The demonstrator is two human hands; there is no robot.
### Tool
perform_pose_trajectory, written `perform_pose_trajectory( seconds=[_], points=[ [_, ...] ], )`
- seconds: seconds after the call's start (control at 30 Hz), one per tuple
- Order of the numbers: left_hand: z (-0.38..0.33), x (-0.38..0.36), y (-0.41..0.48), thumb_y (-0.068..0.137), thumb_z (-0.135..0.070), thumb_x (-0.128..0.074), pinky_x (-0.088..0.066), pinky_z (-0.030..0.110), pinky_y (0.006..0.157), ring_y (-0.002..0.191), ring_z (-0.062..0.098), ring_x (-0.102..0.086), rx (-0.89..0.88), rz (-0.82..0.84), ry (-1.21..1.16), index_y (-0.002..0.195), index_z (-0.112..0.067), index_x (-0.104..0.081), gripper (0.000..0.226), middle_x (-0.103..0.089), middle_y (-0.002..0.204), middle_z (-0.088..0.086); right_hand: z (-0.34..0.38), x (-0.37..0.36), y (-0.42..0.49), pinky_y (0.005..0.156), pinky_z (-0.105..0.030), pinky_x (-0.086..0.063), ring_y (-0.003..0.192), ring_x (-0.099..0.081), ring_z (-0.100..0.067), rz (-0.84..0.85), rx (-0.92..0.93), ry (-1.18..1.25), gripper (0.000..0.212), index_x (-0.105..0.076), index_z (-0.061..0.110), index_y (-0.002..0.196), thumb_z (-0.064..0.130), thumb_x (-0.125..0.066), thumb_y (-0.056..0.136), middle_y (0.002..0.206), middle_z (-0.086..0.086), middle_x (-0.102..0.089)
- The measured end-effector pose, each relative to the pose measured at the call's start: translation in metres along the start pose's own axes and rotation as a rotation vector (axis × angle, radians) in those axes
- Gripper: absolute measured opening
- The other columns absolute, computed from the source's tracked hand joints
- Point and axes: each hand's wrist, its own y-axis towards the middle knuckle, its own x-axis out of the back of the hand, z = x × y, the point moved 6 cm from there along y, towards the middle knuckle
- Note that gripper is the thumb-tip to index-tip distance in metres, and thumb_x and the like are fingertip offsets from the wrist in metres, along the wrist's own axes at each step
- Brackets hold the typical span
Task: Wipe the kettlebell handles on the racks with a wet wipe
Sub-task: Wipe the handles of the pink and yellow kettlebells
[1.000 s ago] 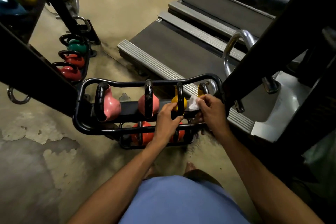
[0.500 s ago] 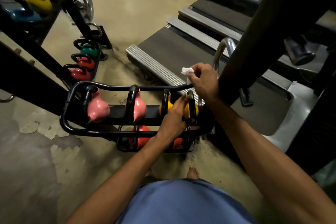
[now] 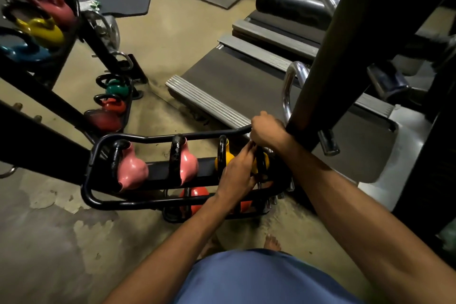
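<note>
Far left, at 10 o'clock of the near rack point(image 3: 106, 201), a green kettlebell point(image 3: 116, 87) and a red kettlebell point(image 3: 113, 105) sit in a second floor rack.

The near rack's top tier carries four kettlebells in a row, with their black handles upright. From the left:
- The first pink kettlebell point(image 3: 132, 171) and the second pink kettlebell point(image 3: 189, 166) stand well apart from both hands.
- The third, a yellow kettlebell point(image 3: 228, 159), stands just at 11 o'clock of the left hand point(image 3: 238, 176) and partly behind it.
- The fourth, also yellow, is mostly covered. Its rightmost handle point(image 3: 259, 159) lies at 2 o'clock of the left hand's back.

An orange kettlebell point(image 3: 197, 196) shows on the lower tier, at 7 o'clock of the left hand.

The left hand grips the rightmost handle, with fingers pressed against its top and the thumb curled in lower down.

The right hand point(image 3: 266, 131) lies at 1 o'clock of the left hand. It is a closed fist, knuckles up, curled over the right end of the rear rail point(image 3: 197, 134). Whether the wet wipe sits inside this fist cannot be told, as the palm side is hidden.

A black post point(image 3: 328, 69) rises just beside the right wrist, at 3 o'clock. A treadmill point(image 3: 234, 81) lies at 12 o'clock, beyond the rail.
</note>
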Motion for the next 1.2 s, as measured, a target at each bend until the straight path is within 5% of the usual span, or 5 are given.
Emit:
perform_pose_trajectory(
  seconds=[0.3, 0.47, 0.87, 1.03, 1.2],
  points=[
    [0.000, 0.009, 0.002, 0.078, -0.028, -0.084, -0.051, 0.043, 0.093, 0.118, 0.031, -0.059, -0.042, 0.010, 0.139, 0.151, -0.015, -0.041, 0.085, -0.048, 0.150, 0.004, 0.011, -0.003, 0.007, 0.073, -0.037, -0.055, 0.082, -0.060, -0.029, 0.141, -0.033, 0.036, 0.018, -0.067, 0.009, 0.105, 0.019, -0.056, 0.093, 0.098, -0.010, -0.065],
    [0.003, 0.008, 0.002, 0.074, -0.032, -0.088, -0.047, 0.041, 0.103, 0.113, 0.030, -0.059, -0.071, -0.034, 0.257, 0.138, -0.015, -0.053, 0.075, -0.060, 0.131, 0.008, 0.024, -0.001, 0.002, 0.066, -0.036, -0.047, 0.077, -0.058, -0.026, 0.200, 0.048, -0.017, 0.022, -0.051, 0.014, 0.074, 0.015, -0.052, 0.096, 0.082, -0.005, -0.054],
    [-0.001, 0.008, -0.001, 0.075, -0.030, -0.085, -0.030, 0.048, 0.123, 0.130, 0.023, -0.052, -0.073, -0.067, 0.330, 0.137, -0.019, -0.057, 0.069, -0.058, 0.135, 0.007, 0.020, 0.002, -0.002, 0.069, -0.035, -0.053, 0.078, -0.061, -0.025, 0.085, 0.023, -0.020, 0.013, -0.066, 0.014, 0.093, 0.022, -0.055, 0.096, 0.090, -0.004, -0.063],
    [-0.005, 0.012, -0.002, 0.067, -0.018, -0.083, -0.029, 0.050, 0.123, 0.137, 0.026, -0.049, -0.070, -0.044, 0.335, 0.135, -0.015, -0.058, 0.072, -0.053, 0.143, 0.010, -0.007, -0.027, -0.018, 0.068, -0.027, -0.036, 0.097, -0.062, -0.033, -0.132, -0.217, 0.414, 0.029, -0.067, 0.002, 0.107, 0.017, -0.042, 0.104, 0.098, -0.013, -0.062],
    [-0.002, 0.013, -0.001, 0.067, -0.017, -0.083, -0.028, 0.051, 0.124, 0.140, 0.024, -0.046, -0.075, -0.050, 0.315, 0.139, -0.014, -0.056, 0.077, -0.051, 0.146, 0.007, -0.016, -0.039, -0.037, 0.065, -0.025, -0.035, 0.084, -0.053, -0.023, -0.196, -0.389, 0.851, 0.026, -0.065, 0.001, 0.101, 0.018, -0.045, 0.103, 0.090, -0.009, -0.057]
  ],
)
